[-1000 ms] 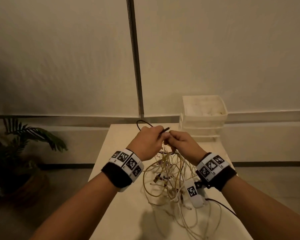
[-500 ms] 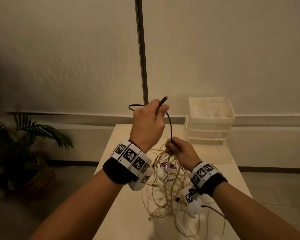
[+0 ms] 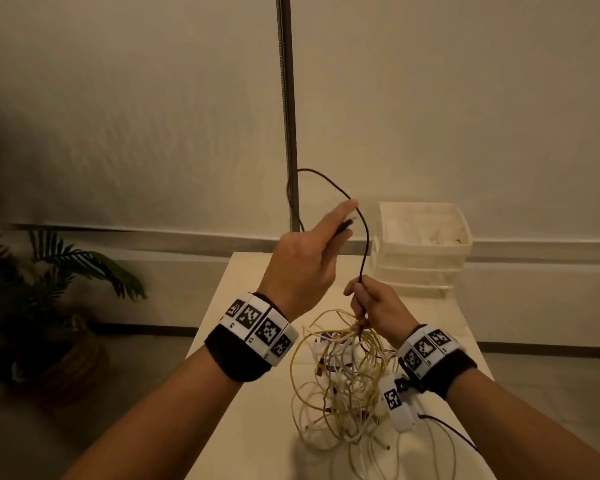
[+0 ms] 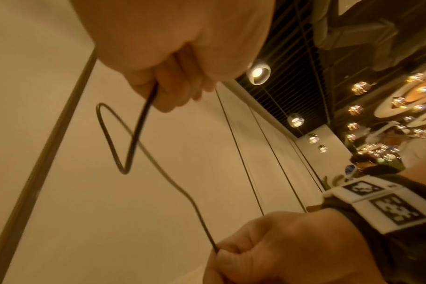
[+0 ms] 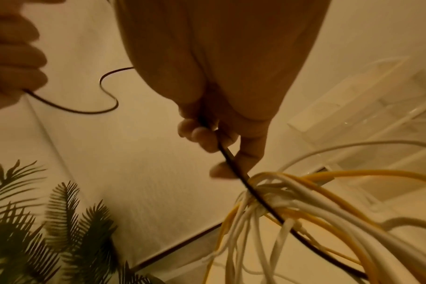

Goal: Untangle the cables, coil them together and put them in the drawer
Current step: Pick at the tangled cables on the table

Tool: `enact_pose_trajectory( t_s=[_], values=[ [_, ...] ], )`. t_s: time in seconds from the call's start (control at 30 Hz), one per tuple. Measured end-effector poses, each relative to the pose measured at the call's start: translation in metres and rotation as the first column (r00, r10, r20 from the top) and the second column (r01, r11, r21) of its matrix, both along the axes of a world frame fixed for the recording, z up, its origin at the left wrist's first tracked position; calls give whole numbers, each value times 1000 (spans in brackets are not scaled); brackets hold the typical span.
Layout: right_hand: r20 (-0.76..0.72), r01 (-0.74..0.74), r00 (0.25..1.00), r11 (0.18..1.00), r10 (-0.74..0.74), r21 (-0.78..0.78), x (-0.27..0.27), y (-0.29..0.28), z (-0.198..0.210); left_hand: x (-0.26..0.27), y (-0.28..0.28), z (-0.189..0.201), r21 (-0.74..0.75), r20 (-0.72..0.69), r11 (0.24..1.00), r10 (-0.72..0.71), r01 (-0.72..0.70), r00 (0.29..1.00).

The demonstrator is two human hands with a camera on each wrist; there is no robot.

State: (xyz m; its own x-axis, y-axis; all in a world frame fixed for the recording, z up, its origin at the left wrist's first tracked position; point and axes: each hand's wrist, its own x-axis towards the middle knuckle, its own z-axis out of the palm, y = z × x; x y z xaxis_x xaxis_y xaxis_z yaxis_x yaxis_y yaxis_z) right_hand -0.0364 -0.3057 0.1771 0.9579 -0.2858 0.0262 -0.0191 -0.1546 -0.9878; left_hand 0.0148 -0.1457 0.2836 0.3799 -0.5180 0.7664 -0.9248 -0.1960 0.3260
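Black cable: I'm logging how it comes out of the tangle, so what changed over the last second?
The left hand, gripping the black cable near its plug end, rose up and away from the right hand, drawing out a longer loop. The right hand kept gripping the cable just above the tangle, which still hangs over the table.

A thin black cable loops up from the yellow-and-white cable tangle before stacked white drawers.

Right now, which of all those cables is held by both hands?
The black cable. The left hand holds its plug end up, and the right hand grips it lower down. The yellow and white cables hang tangled below.
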Motion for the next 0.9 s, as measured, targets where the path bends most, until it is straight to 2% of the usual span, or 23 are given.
enact_pose_trajectory(
  t_s=[0.07, 0.13, 0.17, 0.2, 0.27, 0.43, 0.53, 0.6, 0.67, 0.7, 0.73, 0.77, 0.8, 0.87, 0.9],
  values=[
    [42, -6, 999, 999, 7, -32, 0, 5, 3, -3, -5, 4, 175, -75, 979, -90, 102, 993],
    [46, -44, 998, 998, 47, -49, -1, 11, 12, 1, -13, -4, 430, -222, 895, -23, 119, 975],
    [40, -57, 997, 997, 59, -54, -2, 12, 16, 4, -16, -10, 514, -249, 852, 33, 103, 968],
    [39, -61, 997, 997, 63, -50, -3, 12, 21, 6, -17, -17, 559, -252, 824, 67, 89, 965],
    [47, -66, 997, 998, 66, 5, -4, 11, 28, 8, -20, -26, 570, -226, 820, 105, 44, 968],
    [94, -115, 990, 982, 102, 149, -13, 12, 29, 18, -24, -16, 624, -117, 777, 196, -82, 974],
    [134, -125, 985, 986, 110, 109, -9, 10, 28, 16, -24, -8, 610, -111, 787, 200, -92, 973],
    [120, -99, 988, 995, 101, -24, -7, 10, 18, 16, -23, 6, 500, -59, 844, 255, -193, 965],
    [7, -127, 991, 970, 131, -208, -12, 10, -8, 26, -17, 36, 166, 25, 938, 305, -305, 952],
    [-64, -152, 988, 955, 141, -253, -18, 10, -24, 32, -12, 56, -30, 56, 945, 327, -326, 943],
    [-111, -159, 985, 953, 134, -256, -24, 10, -39, 36, -7, 74, -118, 63, 937, 336, -328, 940],
    [-128, -139, 986, 958, 110, -249, -27, 8, -49, 38, -5, 87, -81, 43, 939, 339, -335, 940],
    [-120, -99, 990, 965, 71, -244, -29, 7, -55, 41, -7, 92, 32, 9, 941, 337, -337, 941],
    [-95, -37, 995, 976, 17, -213, -27, 6, -53, 40, -11, 80, 202, -32, 920, 349, -336, 937],
    [-80, -18, 997, 981, 2, -195, -25, 6, -47, 37, -12, 68, 227, -34, 918, 342, -326, 939]
  ],
)
